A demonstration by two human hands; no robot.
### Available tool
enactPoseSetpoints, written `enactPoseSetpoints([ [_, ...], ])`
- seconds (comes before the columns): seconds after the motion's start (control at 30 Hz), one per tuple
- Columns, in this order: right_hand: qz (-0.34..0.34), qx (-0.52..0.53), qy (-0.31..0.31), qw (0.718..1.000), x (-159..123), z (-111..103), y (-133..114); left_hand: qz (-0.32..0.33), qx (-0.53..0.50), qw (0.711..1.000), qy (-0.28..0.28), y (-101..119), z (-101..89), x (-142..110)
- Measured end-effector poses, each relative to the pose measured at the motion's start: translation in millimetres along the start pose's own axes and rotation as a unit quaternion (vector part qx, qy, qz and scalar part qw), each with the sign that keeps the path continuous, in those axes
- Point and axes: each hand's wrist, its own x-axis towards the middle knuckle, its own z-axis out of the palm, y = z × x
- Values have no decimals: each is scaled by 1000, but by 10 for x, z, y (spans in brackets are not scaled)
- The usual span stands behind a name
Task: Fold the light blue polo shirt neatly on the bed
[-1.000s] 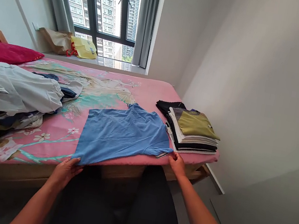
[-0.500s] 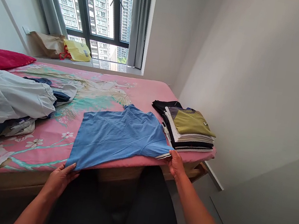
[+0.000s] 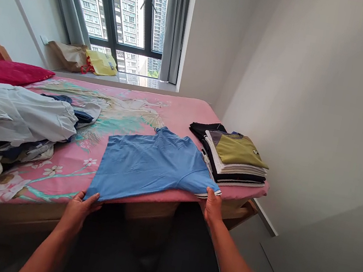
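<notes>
A blue T-shirt (image 3: pixel 148 165) lies spread on its side along the bed's front edge, its hem to the left and its sleeves to the right. My left hand (image 3: pixel 80 209) pinches the near corner of the hem, thumb on top and fingers beneath. At the near sleeve, which has a white and dark striped cuff, my right hand (image 3: pixel 213 207) grips the cloth between thumb and fingers. Just beyond the sleeve end stands a stack of folded clothes (image 3: pixel 242 158), with an olive and grey shirt on top.
A heap of loose clothes (image 3: pixel 19 119), mostly white on top, covers the left of the bed. Behind it lies a red pillow (image 3: pixel 6 72). The pink floral bedsheet (image 3: pixel 186 108) shows around the shirt. Paper and yellow bags (image 3: pixel 101 63) rest on the windowsill.
The view has shifted slightly left. The striped cuff at my right hand now shows more fully, lying flatter toward the stack. Both hands still hold the T-shirt.
</notes>
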Motion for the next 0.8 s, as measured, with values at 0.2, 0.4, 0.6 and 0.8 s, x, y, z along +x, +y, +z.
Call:
enactPoseSetpoints([
  [0.2, 141, 67, -17, 988, -201, -76, 217, -28, -14, 999, 22, -96, 10, -149],
  [0.4, 146, 42, -37, 988, -292, 28, 191, -27, -51, 998, 40, -99, 96, -234],
  [0.6, 56, 103, 92, 989, -308, 260, 135, -17, -55, 996, 62, -97, 127, -264],
  [0.8, 81, -99, -65, 990, -381, 261, 203, -40, -66, 996, 54, -143, 115, -331],
])
